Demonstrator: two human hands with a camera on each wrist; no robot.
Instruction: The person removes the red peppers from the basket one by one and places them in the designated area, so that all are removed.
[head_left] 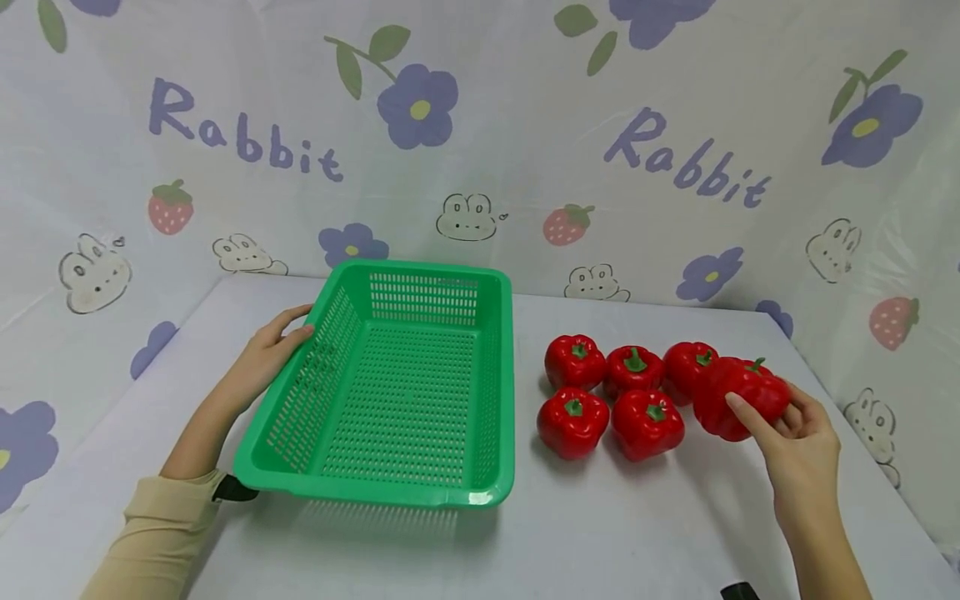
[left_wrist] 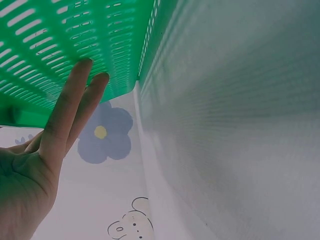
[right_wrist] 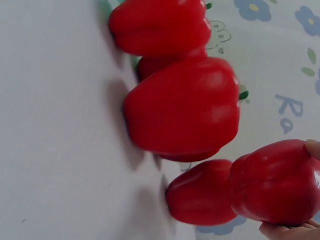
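A green plastic basket (head_left: 405,492) with slotted walls stands left of centre, with nothing inside it. My left hand (head_left: 266,358) holds its left rim, thumb at the top edge; in the left wrist view, two long fingers (left_wrist: 67,115) reach up against the slotted outer wall. At the right, my right hand (head_left: 806,442) grips a red bell pepper (head_left: 731,400) with a green stem, tilted above the white table. Thumb and fingers lie on opposite sides of this pepper, partly hidden by it. Several more red bell peppers (head_left: 573,421) sit grouped between the basket and my right hand.
A white cloth covers the table (head_left: 600,533). Behind it hangs a curtain (head_left: 510,150) printed with rabbits, flowers and strawberries. The held pepper overlaps the rightmost standing pepper (head_left: 684,371) in the head view. Shadows fall beneath the basket and peppers.
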